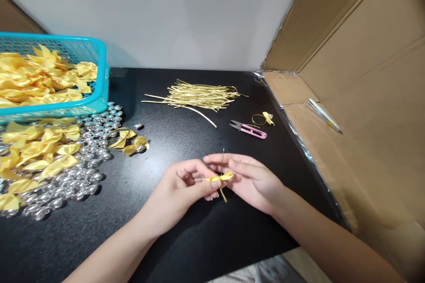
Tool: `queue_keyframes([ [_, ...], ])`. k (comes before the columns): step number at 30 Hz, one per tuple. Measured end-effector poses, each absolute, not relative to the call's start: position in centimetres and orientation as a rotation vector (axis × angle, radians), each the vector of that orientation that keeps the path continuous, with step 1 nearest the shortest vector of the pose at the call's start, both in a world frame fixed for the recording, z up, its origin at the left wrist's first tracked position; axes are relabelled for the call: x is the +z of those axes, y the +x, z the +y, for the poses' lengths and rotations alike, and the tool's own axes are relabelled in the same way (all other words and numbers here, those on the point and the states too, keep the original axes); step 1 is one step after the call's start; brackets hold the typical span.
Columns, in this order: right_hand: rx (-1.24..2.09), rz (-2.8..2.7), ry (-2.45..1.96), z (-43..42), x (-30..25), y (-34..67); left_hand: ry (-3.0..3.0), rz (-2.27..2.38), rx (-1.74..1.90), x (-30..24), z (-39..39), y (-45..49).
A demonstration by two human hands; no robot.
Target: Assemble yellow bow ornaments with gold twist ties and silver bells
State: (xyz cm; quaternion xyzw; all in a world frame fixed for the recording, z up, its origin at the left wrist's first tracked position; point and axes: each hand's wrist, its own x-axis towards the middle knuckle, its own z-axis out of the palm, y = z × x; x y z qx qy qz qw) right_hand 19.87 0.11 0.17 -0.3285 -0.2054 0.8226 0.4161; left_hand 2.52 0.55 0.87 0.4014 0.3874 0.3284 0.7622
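Over the black table (186, 141) my left hand (181, 190) and my right hand (250, 181) meet, both pinching a small yellow ribbon bow (221, 178). A thin gold tie (222, 159) runs through the bow, sticking up above it and down below it. Both hands have curled fingers closed on the bow and tie.
A bundle of gold ties (199, 95) lies at the back. Pink snips (249, 129) and a finished bow with a gold loop (265, 118) lie right of centre. A teal basket (99, 79) of yellow bows, loose bows (43, 150) and silver beads (96, 141) fill the left. A cardboard box (358, 110) stands right.
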Motion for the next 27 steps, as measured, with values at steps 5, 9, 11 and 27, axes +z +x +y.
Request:
queue_keyframes([
  [5, 2.002, -0.601, -0.875, -0.2, 0.0, 19.6, 0.894, 0.916, 0.691, 1.1, 0.7, 2.4],
  [9, 1.942, -0.63, -0.904, -0.1, -0.1, 19.6, 0.897, 0.91, 0.651, 1.3, 0.8, 2.5],
  [11, 1.893, -0.621, -0.894, 0.0, -0.1, 19.6, 0.92, 0.91, 0.604, 1.4, 0.7, 2.6],
  [27, 1.77, -0.437, -0.858, 0.9, 0.0, 20.5, 0.857, 0.883, 0.449, 0.2, 0.5, 3.3],
])
